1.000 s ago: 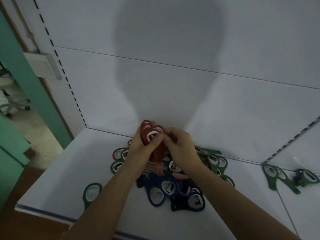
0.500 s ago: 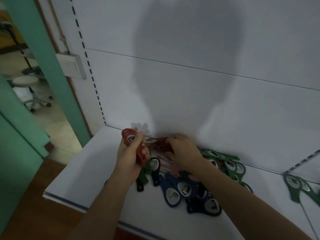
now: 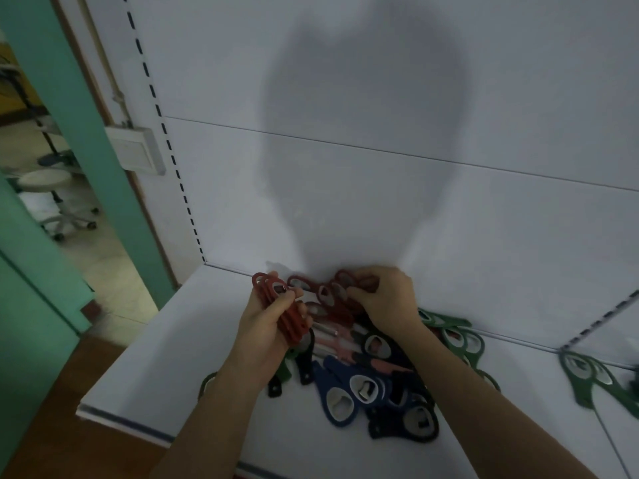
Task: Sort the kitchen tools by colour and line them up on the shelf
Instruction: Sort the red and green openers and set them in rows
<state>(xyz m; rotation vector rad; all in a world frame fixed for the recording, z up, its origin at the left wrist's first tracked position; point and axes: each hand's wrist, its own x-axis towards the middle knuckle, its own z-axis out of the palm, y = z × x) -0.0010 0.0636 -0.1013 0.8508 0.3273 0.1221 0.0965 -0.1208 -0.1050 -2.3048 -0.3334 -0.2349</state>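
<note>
White shelf, L hand gripping red openers

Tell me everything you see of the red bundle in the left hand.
The red bundle is several flat, matte, rubbery-looking bottle openers stacked face to face, ring heads up and away, a pale metal insert showing in the nearest ring. The left hand grips their handles, holding them above the shelf, beside the mixed pile.
</note>
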